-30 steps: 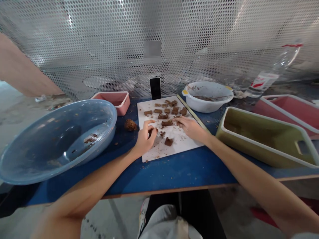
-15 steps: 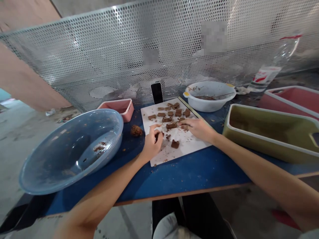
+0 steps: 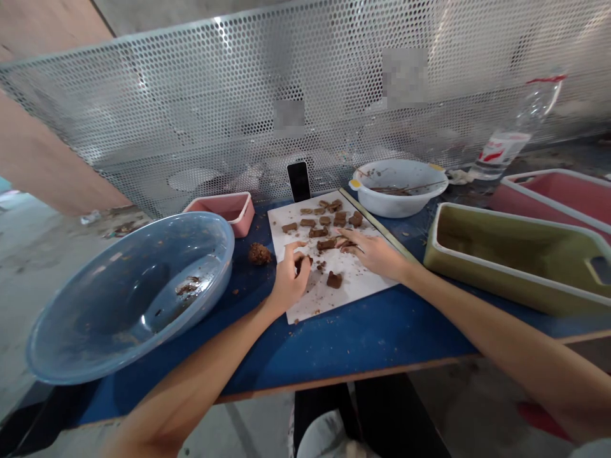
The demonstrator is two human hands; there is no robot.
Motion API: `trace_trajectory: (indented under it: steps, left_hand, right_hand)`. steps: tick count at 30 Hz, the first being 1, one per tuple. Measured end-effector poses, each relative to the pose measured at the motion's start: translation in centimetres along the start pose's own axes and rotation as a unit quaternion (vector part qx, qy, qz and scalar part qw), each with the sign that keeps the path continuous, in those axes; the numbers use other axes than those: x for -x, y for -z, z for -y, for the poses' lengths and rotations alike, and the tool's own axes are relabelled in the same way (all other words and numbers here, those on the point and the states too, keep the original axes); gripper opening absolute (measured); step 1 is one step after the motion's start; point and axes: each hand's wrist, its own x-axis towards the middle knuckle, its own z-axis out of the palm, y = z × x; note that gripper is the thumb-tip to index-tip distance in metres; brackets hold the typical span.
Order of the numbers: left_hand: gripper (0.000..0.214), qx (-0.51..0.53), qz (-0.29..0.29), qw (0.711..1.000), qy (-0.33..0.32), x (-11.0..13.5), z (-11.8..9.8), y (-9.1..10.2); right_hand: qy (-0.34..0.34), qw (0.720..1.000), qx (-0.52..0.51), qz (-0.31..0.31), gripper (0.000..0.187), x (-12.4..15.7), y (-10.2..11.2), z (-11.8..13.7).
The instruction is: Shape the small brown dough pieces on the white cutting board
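Observation:
Small brown molded pieces [image 3: 317, 233], clay-like and several in number, lie in loose rows on a white sheet [image 3: 353, 286]. My left hand [image 3: 289, 278] rests at the sheet's left side, its thumb and fingers curled round a dark brown lump [image 3: 300, 259], partly hidden. From the right, my right hand [image 3: 372, 252] reaches over the sheet with fingers stretched out, tips beside the end of a bone-shaped brown piece [image 3: 326, 244]. Whether they touch it I cannot tell. Crumbs and a single brown piece [image 3: 334, 279] lie between my hands.
On the blue table [image 3: 334, 346] stand a large blue basin [image 3: 210, 305], a pink tub [image 3: 244, 219], a white basin [image 3: 398, 205] with twigs and a green trough [image 3: 496, 267]. A rough brown ball [image 3: 259, 254] sits left of the sheet. Behind are a phone [image 3: 299, 181] and bottle [image 3: 501, 149].
My right hand has shifted slightly left, its fingers now nearer the bone-shaped piece's end. The left hand stays closed on the lump. The whole view has tilted a little.

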Motion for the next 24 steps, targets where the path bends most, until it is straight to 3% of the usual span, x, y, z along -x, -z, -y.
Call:
trace_trajectory:
  steps: [6, 14, 21, 24]
  left_hand:
    - [0.025, 0.000, 0.004, 1.000, 0.006, 0.06, -0.03, 0.10]
    - [0.024, 0.001, 0.002, 1.000, 0.013, 0.10, 0.09, 0.16]
    - [0.024, -0.001, 0.001, 1.000, 0.009, 0.06, -0.08, 0.12]
    - [0.024, -0.002, -0.001, 1.000, 0.007, 0.05, -0.06, 0.09]
  right_hand:
    - [-0.044, 0.999, 0.020, 0.013, 0.034, -0.17, -0.27, -0.52]
    - [-0.044, 0.994, 0.073, 0.074, 0.030, -0.26, 0.42, 0.04]
    - [-0.039, 0.998, 0.053, 0.013, 0.015, -0.17, 0.09, 0.33]
    - [-0.011, 0.999, 0.033, 0.006, 0.017, -0.09, -0.13, 0.15]
